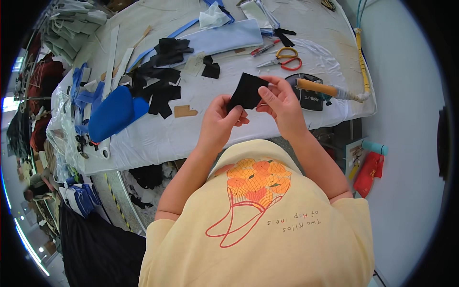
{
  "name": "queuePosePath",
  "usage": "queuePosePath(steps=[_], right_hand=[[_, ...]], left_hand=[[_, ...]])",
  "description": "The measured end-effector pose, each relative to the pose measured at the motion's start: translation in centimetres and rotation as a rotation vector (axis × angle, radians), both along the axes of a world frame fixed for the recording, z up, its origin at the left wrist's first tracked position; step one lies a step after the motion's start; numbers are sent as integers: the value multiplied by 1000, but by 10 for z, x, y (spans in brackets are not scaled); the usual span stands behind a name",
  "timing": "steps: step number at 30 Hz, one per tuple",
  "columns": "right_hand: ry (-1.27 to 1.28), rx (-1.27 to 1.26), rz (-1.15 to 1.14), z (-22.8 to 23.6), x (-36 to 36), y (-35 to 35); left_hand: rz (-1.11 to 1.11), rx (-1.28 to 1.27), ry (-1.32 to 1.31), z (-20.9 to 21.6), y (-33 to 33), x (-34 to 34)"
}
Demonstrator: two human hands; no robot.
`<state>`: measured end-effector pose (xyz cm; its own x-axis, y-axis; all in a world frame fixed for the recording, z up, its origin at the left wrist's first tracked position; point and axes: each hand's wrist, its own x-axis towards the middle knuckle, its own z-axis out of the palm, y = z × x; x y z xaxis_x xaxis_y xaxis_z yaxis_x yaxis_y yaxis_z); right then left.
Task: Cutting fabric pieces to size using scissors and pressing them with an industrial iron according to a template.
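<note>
Between my two hands, raised over the table's near side, is a small black fabric piece (247, 91). My left hand (223, 117) pinches its lower left corner between thumb and fingers. At its right edge my right hand (281, 103) grips it, thumb on the front and fingers behind. Several black fabric pieces (165, 93) lie loosely on the table to the left of my hands. A brown card pattern (185, 111) rests just left of my left hand. To the right of my right hand, an iron (313, 91) with a wooden handle sits on the table.
Scissors (282, 61) with red and yellow handles lie beyond my hands. Folded light blue fabric (220, 40) is farther back. A blue pad (112, 115) and a long white ruler (111, 62) lie at left. A yellow-wrapped hose (362, 62) runs along the right edge.
</note>
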<state>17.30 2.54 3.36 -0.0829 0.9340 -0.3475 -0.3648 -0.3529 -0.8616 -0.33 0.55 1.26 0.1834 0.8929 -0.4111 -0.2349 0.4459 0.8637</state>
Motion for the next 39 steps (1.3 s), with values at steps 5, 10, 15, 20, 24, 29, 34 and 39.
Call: queuePosePath(steps=[5, 10, 15, 20, 24, 29, 34, 39], right_hand=[[-161, 186, 93, -8, -5, -9], [-461, 273, 265, 4, -1, -9], [-717, 431, 86, 16, -3, -8], [-383, 370, 18, 8, 1, -7], [102, 73, 78, 22, -13, -22], [-65, 187, 89, 22, -18, -20], [-311, 267, 171, 35, -10, -19], [-312, 307, 208, 43, -12, -23]], left_hand=[[50, 105, -68, -1, -4, 6], [-9, 218, 46, 15, 11, 2], [139, 362, 25, 18, 1, 8], [364, 173, -330, 35, -2, 7], [374, 164, -463, 31, -2, 4], [244, 262, -496, 29, -7, -6], [26, 317, -137, 55, 11, -32], [-33, 358, 139, 62, 6, -23]])
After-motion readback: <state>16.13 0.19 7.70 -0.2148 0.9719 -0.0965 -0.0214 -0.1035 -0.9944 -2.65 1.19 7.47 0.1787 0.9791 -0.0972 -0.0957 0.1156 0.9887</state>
